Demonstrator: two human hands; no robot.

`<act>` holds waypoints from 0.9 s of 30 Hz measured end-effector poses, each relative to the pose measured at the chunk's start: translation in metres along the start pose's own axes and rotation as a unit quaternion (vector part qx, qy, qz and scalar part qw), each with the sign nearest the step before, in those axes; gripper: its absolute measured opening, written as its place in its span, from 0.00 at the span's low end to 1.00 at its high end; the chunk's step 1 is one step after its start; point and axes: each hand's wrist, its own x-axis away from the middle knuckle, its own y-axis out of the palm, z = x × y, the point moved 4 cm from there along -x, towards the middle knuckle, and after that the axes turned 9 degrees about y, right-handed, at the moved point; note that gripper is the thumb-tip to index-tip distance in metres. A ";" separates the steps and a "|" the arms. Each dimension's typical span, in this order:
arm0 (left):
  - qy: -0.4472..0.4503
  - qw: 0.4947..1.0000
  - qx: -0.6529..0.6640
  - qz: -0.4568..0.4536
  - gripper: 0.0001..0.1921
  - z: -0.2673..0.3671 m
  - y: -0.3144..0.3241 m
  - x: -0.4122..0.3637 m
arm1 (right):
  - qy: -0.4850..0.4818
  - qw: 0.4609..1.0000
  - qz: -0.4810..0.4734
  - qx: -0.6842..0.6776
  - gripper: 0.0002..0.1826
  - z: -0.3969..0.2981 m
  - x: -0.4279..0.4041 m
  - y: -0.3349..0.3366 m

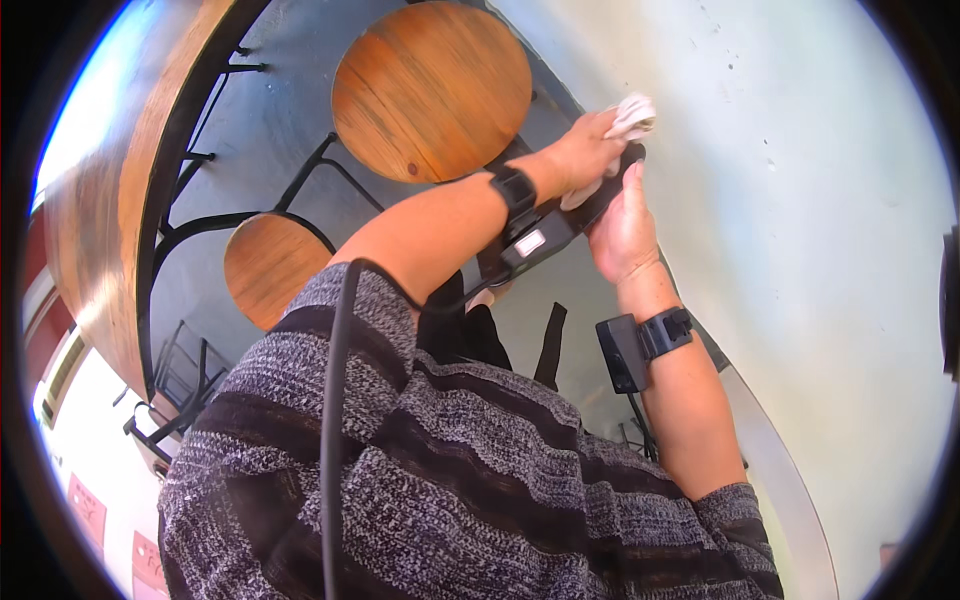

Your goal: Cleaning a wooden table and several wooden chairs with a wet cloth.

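My left hand [589, 154] is closed around a crumpled whitish cloth [634, 116], whose folds stick out past the fingers and hang below the palm. The cloth lies against a dark, narrow piece of furniture [607, 196], perhaps a chair part; its full shape is hidden. Just below it, my right hand [626, 232] holds the edge of that dark piece, thumb on the near side, its other fingers mostly hidden. Both wrists carry black straps with small box-shaped devices, and cables run from them.
A large round wooden top [431, 90] stands beyond my left forearm, with a smaller round wooden seat [276, 266] nearer my left elbow. Black metal legs [304, 176] stand between them and a long wooden tabletop [112, 225] at far left. A pale wall [810, 225] rises at right.
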 end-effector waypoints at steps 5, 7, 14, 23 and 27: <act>-0.058 0.997 -0.036 -0.045 0.17 -0.020 0.005 0.057 | -0.010 1.000 0.001 -0.003 0.40 0.005 -0.002 -0.008; 0.027 0.992 -0.104 -0.069 0.16 -0.010 0.010 0.104 | 0.013 0.998 0.013 -0.067 0.38 0.004 -0.002 -0.022; 0.002 0.984 -0.154 -0.085 0.19 -0.035 -0.001 0.124 | -0.085 0.976 0.192 0.048 0.30 0.005 -0.008 -0.040; -0.070 0.920 -0.377 -0.081 0.22 -0.070 -0.022 0.022 | -0.234 0.841 0.341 0.349 0.20 -0.009 0.005 -0.035; 0.087 0.839 -0.536 0.031 0.31 -0.048 -0.069 0.021 | -0.252 0.834 0.340 0.355 0.18 -0.018 0.005 -0.025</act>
